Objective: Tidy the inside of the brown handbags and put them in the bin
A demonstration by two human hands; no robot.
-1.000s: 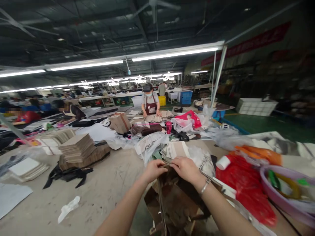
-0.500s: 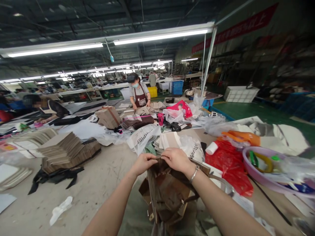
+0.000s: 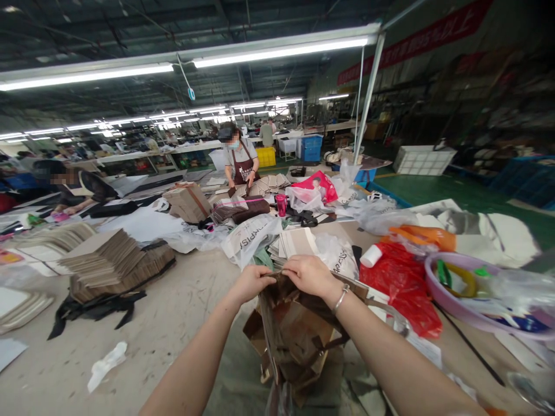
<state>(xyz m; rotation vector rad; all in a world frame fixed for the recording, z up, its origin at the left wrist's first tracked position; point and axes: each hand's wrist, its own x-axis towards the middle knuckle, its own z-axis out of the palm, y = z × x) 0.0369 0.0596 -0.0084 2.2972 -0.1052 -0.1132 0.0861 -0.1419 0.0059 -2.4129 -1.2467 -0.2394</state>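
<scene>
A brown handbag with straps and metal fittings is below my hands at the table's near edge, its inside facing up towards me. My left hand pinches the far rim of the bag between thumb and fingers. Close beside it, my right hand is closed on the same rim, with a bracelet at the wrist. The fingertips of both hands almost meet there. Just beyond them stands a stack of pale cards, next to printed white plastic bags.
To the left are stacked brown boards, black strips and a crumpled white scrap. On the right lie a red plastic bag and a purple basin. Across the table a co-worker in an apron handles pieces.
Both hands keep their grip on the bag's rim and have barely shifted. The view has tilted slightly. Across the table, the aproned co-worker's hands have moved, with a dark piece now showing.
</scene>
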